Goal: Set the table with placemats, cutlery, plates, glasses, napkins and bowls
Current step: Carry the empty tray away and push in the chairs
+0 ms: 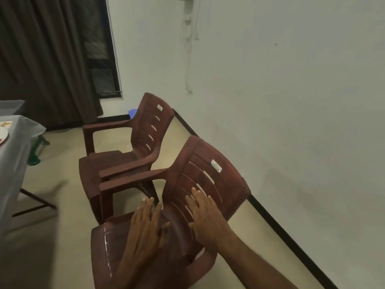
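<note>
Left hand [143, 228] and right hand [205, 215] spread flat, neither grip holding anything, over dark red plastic slatted armchair [208, 174], second matching armchair [145, 130] beyond fingertips, grey-clothed bench [14, 147] far left

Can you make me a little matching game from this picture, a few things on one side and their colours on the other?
Things:
1. near chair
2. curtain
3. tablecloth
4. wall

Colours:
A. grey
B. white
C. reddish brown
D. dark brown

Pairs: 1-C, 2-D, 3-A, 4-B
</note>
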